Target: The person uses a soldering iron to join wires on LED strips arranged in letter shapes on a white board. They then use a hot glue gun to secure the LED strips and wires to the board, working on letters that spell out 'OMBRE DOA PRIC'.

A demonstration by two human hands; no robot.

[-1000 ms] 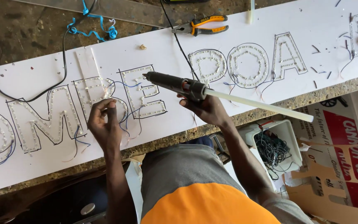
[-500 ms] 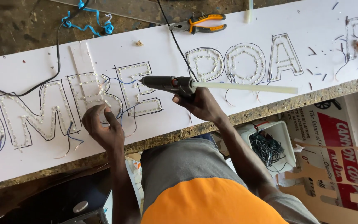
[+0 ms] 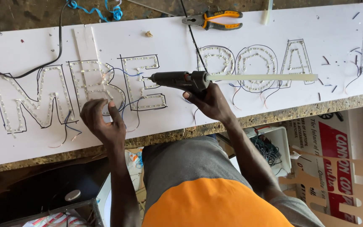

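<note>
While the right hand grips a dark glue gun by its handle, fingers wrapped tight around it, the gun lies level above the white sign board, nozzle pointing toward the person's left. Its tip hovers just beside the upper part of an outlined letter filled with small white lights. A long pale glue stick juts straight out of the back of the gun, passing over two round outlined letters farther right.

The left hand holds nothing; its fingers are loosely spread and bent, resting on or just above the board at the lower edge of the neighbouring letter, near a few thin loose wires. It sits to the left of and below the gun's nozzle, clearly apart from it, with the lit letter between the two hands.

The board covers the desk, whose rough chipboard edge shows along the near side. At the far edge of the board lie orange-handled pliers, and a black cable curves across the left part. A blue cord lies on the dark surface beyond. Below the desk edge, to the right, a white tub holds tangled wires, next to a red and white carton.
</note>
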